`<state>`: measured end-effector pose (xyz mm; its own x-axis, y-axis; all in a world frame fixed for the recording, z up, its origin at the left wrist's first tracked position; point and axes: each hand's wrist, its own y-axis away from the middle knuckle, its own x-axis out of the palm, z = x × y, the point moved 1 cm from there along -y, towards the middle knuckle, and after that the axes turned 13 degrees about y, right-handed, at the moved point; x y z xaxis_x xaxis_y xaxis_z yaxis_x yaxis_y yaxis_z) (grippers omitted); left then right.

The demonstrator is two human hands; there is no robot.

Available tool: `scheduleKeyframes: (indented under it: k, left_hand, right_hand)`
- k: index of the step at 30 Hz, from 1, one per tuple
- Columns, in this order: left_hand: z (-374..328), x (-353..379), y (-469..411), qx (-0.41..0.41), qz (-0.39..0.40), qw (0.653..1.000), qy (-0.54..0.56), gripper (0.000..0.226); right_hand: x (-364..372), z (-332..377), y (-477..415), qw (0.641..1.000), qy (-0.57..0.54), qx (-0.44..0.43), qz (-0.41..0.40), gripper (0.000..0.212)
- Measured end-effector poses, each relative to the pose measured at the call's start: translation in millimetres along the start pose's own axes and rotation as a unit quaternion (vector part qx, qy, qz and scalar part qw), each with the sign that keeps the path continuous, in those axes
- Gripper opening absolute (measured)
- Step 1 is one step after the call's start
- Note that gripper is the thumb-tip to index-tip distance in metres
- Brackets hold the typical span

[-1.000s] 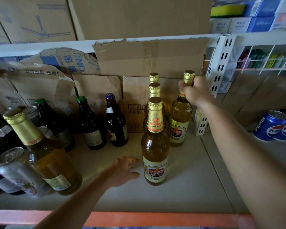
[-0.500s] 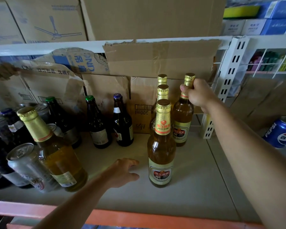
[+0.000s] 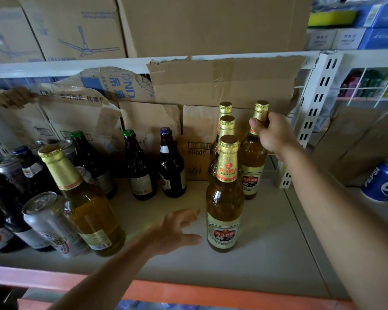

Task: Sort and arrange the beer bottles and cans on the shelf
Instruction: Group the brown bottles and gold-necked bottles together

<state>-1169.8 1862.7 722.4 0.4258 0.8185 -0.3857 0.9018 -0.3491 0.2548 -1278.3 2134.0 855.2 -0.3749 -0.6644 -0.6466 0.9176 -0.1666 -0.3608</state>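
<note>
Several gold-foil Pearl River beer bottles stand on the grey shelf (image 3: 267,253). My right hand (image 3: 274,133) grips the neck of the rear right bottle (image 3: 253,166), which stands upright beside a row of three. The front bottle of that row (image 3: 225,198) is nearest me. My left hand (image 3: 177,231) hovers open just left of that front bottle's base, fingers spread, touching nothing. At the left a fifth gold bottle (image 3: 83,202) stands among silver cans (image 3: 47,222) and dark bottles.
Two dark bottles (image 3: 141,168) (image 3: 171,166) stand mid-shelf against torn cardboard boxes (image 3: 222,83). More dark bottles crowd the far left. A white slotted upright (image 3: 311,121) bounds the right side, with blue Pepsi cans (image 3: 383,182) beyond it. An orange rail (image 3: 188,289) edges the shelf front.
My right hand has stayed on the rear right bottle's neck. The left hand has barely moved. The view has shifted slightly, bringing the left bottles further into frame.
</note>
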Motion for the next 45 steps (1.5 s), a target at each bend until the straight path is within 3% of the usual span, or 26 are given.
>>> scheduleKeyframes:
  k: [3,6,11,15,20,26,30,35,38,40,45]
  left_hand:
    - [-27.5,8.1,2.1,0.056,0.009,0.996,0.062,0.069]
    - [-43.0,15.6,-1.3,0.101,-0.002,0.995,0.018,0.062]
    - [-43.6,17.0,-0.8,0.126,-0.012,0.992,0.008,0.063]
    - [-41.9,15.1,-0.5,0.135,-0.009,0.991,0.001,0.062]
    - [-41.0,16.9,1.7,0.128,-0.014,0.991,-0.022,0.059]
    - [-8.3,4.8,24.0,0.085,0.003,0.995,-0.054,0.061]
    - [5.1,-21.4,46.0,0.082,-0.025,0.992,-0.092,0.034]
    - [6.1,-59.4,82.4,0.088,-0.081,0.987,-0.104,0.019]
    - [3.4,-79.1,105.0,0.098,-0.105,0.987,-0.079,0.028]
    - [4.4,-90.4,118.5,0.11,-0.115,0.985,-0.072,0.022]
    - [20.7,-116.2,146.8,0.104,-0.119,0.986,-0.054,0.008]
  right_hand:
    - [2.4,-4.6,10.2,1.0,-0.002,0.013,-0.017,0.028]
    - [2.2,-9.5,23.5,0.999,-0.006,0.04,-0.03,0.032]
    - [-1.4,-20.4,43.2,0.993,0.001,0.091,-0.073,0.037]
    - [-3.0,-23.0,59.3,0.995,0.0,0.072,-0.076,0.018]
    - [-6.6,-14.3,82.1,0.984,-0.109,0.094,-0.108,0.02]
    - [-27.4,54.7,114.4,0.963,-0.203,-0.064,-0.167,0.014]
    - [-28.3,95.2,131.5,0.941,-0.224,-0.137,-0.214,0.01]
    - [-9.9,133.6,151.9,0.921,-0.199,-0.229,-0.243,0.009]
    - [7.6,154.0,157.9,0.915,-0.199,-0.262,-0.232,0.006]
    - [24.0,167.9,160.0,0.923,-0.194,-0.265,-0.203,0.006]
    - [73.6,189.9,156.6,0.957,-0.19,-0.204,-0.083,0.004]
